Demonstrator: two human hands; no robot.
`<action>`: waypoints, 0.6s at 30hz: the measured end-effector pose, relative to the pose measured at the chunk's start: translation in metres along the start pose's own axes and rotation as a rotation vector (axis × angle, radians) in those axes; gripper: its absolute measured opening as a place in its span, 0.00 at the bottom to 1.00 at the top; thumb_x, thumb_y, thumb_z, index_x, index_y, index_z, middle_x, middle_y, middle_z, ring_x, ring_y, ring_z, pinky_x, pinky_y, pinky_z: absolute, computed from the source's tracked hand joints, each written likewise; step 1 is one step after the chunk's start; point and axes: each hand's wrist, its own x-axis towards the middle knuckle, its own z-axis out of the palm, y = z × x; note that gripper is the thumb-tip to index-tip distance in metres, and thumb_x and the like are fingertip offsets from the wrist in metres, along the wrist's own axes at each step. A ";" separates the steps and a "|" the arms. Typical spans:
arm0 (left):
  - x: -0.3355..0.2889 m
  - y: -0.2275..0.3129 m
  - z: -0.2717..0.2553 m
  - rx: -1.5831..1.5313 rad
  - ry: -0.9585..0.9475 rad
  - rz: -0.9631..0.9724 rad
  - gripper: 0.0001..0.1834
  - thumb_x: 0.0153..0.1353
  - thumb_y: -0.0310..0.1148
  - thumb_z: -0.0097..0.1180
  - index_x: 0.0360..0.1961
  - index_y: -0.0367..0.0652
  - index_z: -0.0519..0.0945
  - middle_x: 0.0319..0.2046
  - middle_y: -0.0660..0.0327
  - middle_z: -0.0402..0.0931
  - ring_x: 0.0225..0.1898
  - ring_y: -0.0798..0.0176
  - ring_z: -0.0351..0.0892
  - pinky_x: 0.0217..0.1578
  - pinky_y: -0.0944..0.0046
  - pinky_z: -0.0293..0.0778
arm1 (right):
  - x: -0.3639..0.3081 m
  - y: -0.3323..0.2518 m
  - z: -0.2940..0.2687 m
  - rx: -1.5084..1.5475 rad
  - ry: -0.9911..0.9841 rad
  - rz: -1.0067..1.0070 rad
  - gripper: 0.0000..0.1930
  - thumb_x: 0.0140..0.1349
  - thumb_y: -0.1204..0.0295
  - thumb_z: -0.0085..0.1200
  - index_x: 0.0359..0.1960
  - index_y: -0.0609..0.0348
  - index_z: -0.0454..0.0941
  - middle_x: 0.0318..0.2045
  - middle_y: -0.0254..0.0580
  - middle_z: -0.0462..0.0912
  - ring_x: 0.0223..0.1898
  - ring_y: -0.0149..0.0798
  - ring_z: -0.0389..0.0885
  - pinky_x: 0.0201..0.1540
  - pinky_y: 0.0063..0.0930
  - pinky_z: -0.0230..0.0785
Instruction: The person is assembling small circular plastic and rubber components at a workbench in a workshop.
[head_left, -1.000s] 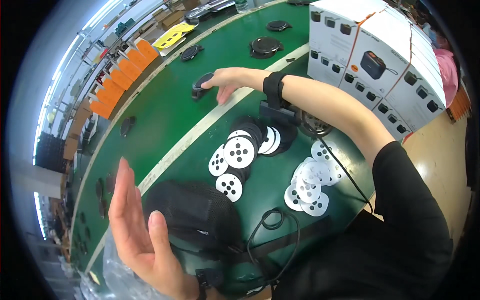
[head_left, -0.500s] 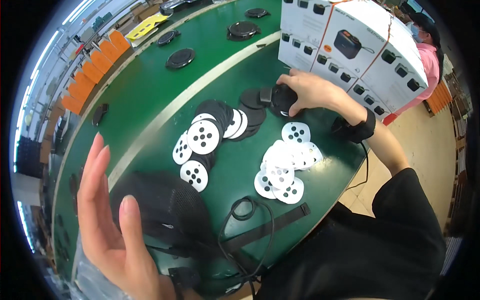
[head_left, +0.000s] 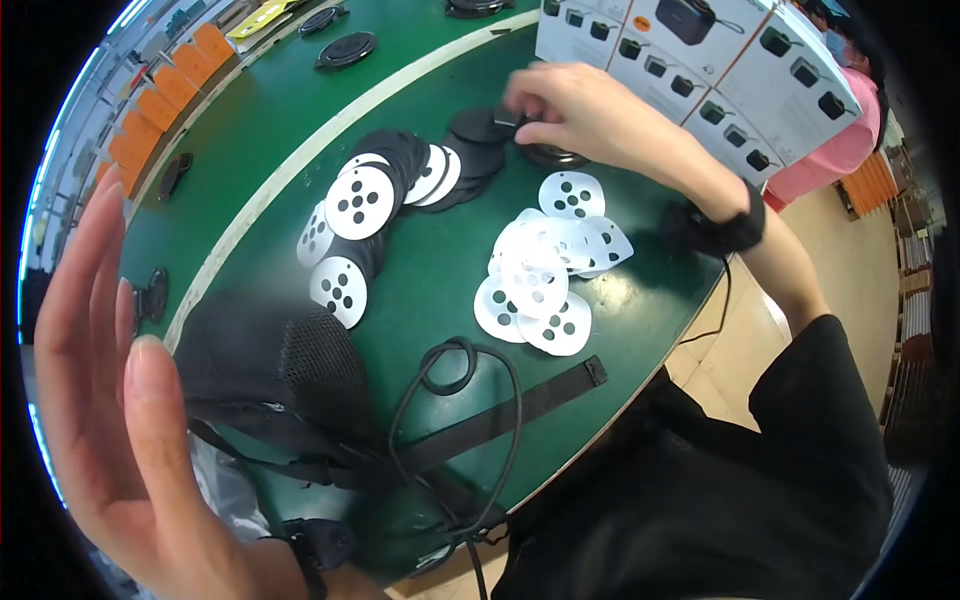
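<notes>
A small black round part (head_left: pixel 548 152) sits at the far edge of the green surface (head_left: pixel 440 270), beside the black discs (head_left: pixel 478 128). The right hand (head_left: pixel 580 112) pinches it, fingers (head_left: pixel 528 112) together on its rim. The left hand (head_left: pixel 110 400) is raised, fingers spread, empty. A steady grip matters; the white perforated discs (head_left: pixel 540 285) lie near.
</notes>
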 end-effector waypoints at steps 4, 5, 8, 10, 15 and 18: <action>0.000 0.004 0.003 -0.014 -0.024 0.034 0.23 0.65 0.35 0.43 0.59 0.36 0.68 0.59 0.49 0.66 0.63 0.53 0.63 0.64 0.53 0.55 | 0.039 0.007 0.023 -0.203 -0.048 -0.140 0.25 0.44 0.71 0.65 0.48 0.59 0.75 0.38 0.48 0.80 0.39 0.48 0.79 0.42 0.38 0.72; 0.001 0.005 0.003 -0.024 -0.023 0.044 0.23 0.65 0.35 0.43 0.58 0.37 0.69 0.59 0.49 0.66 0.63 0.53 0.63 0.64 0.53 0.55 | 0.048 0.008 0.025 -0.187 -0.145 -0.126 0.28 0.42 0.72 0.66 0.50 0.59 0.74 0.38 0.48 0.80 0.40 0.48 0.80 0.42 0.38 0.72; 0.001 0.012 0.004 -0.106 -0.046 -0.013 0.22 0.64 0.35 0.45 0.58 0.37 0.69 0.59 0.49 0.65 0.63 0.53 0.61 0.64 0.53 0.54 | 0.072 0.008 0.024 -0.159 -0.395 -0.057 0.35 0.36 0.73 0.69 0.53 0.57 0.73 0.36 0.49 0.81 0.40 0.49 0.80 0.43 0.39 0.72; 0.002 0.012 0.007 -0.201 -0.060 -0.066 0.21 0.62 0.29 0.47 0.57 0.36 0.70 0.60 0.49 0.65 0.64 0.54 0.60 0.65 0.53 0.52 | 0.083 0.010 0.021 -0.133 -0.419 -0.064 0.39 0.31 0.74 0.71 0.53 0.56 0.73 0.31 0.49 0.81 0.39 0.50 0.80 0.41 0.40 0.72; 0.004 0.002 0.023 -0.419 -0.091 -0.136 0.25 0.54 0.17 0.47 0.56 0.33 0.70 0.60 0.48 0.64 0.64 0.55 0.61 0.65 0.59 0.51 | 0.091 0.012 0.007 0.001 -0.325 -0.045 0.21 0.34 0.75 0.69 0.28 0.60 0.67 0.29 0.47 0.75 0.42 0.52 0.74 0.42 0.41 0.66; 0.005 0.004 0.037 -0.446 -0.126 -0.250 0.26 0.53 0.15 0.49 0.57 0.30 0.68 0.59 0.47 0.65 0.62 0.55 0.63 0.63 0.60 0.55 | 0.082 -0.019 -0.019 0.193 -0.129 -0.177 0.14 0.42 0.77 0.61 0.21 0.62 0.64 0.18 0.46 0.70 0.25 0.49 0.73 0.29 0.38 0.64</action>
